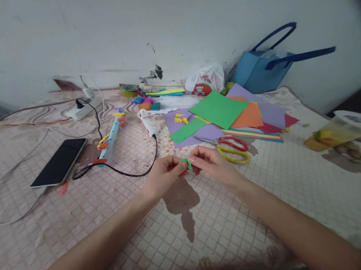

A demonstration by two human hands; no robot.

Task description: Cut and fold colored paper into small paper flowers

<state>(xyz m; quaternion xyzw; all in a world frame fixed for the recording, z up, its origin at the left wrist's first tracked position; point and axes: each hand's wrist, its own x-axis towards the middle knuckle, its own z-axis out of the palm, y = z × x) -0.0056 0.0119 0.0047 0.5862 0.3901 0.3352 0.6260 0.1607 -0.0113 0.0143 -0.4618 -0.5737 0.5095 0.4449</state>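
Observation:
A small green paper piece is pinched between the fingertips of both hands above the table's middle. My left hand grips it from the left, fingers closed. From the other side my right hand pinches it too; the piece's exact shape is mostly hidden by fingers. Just beyond the right hand lie scissors with red and yellow handles. Behind them a green sheet tops a pile of coloured sheets, and a green strip rests on purple paper.
A white glue gun with a black cord lies behind the hands. Left are a decorated light-blue strip, a phone on a cable and a power strip. Right stand a blue bag and a plastic cup.

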